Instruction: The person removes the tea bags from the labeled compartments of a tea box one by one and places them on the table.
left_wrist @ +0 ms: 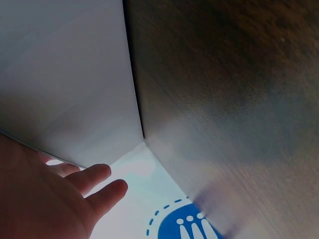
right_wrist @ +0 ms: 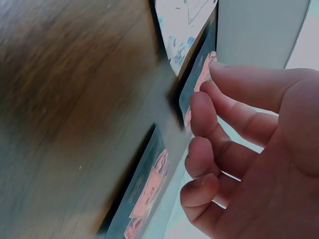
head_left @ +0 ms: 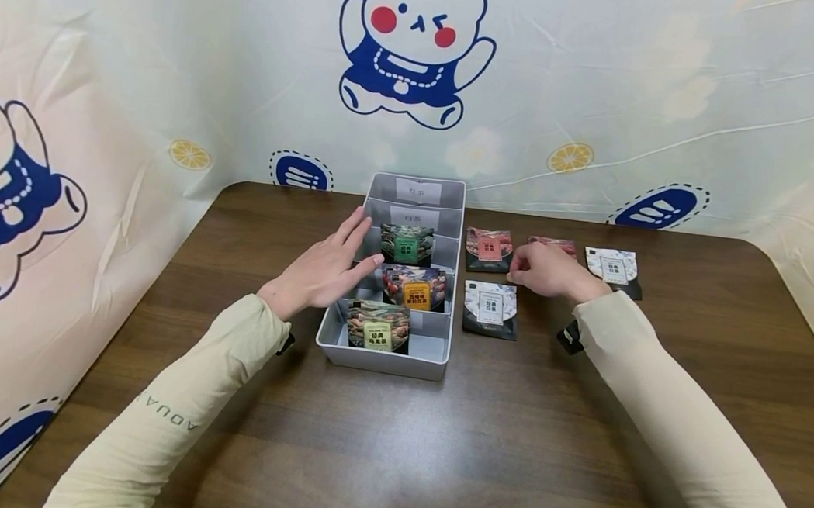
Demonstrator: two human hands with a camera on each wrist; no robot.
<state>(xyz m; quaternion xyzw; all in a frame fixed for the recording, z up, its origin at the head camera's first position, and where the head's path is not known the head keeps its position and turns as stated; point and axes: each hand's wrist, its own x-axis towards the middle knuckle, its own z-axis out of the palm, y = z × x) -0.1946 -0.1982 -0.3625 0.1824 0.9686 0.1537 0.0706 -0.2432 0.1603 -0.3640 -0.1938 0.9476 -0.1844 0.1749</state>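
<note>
A hard push could slide the gray box [head_left: 386, 363], we judge: our left hand [head_left: 323, 271] leans along its left side, fingers extended. Just right of the box, a careless brush could skew the nearer red packet [head_left: 487, 247]; our right hand [head_left: 553, 272] curls beside it (pinching, we can't tell).

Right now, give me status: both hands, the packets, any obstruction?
Left hand at box, fingers extended. Right hand beside the pink packet nearest the box, grip unclear. White packet close by; no obvious obstruction.
</note>
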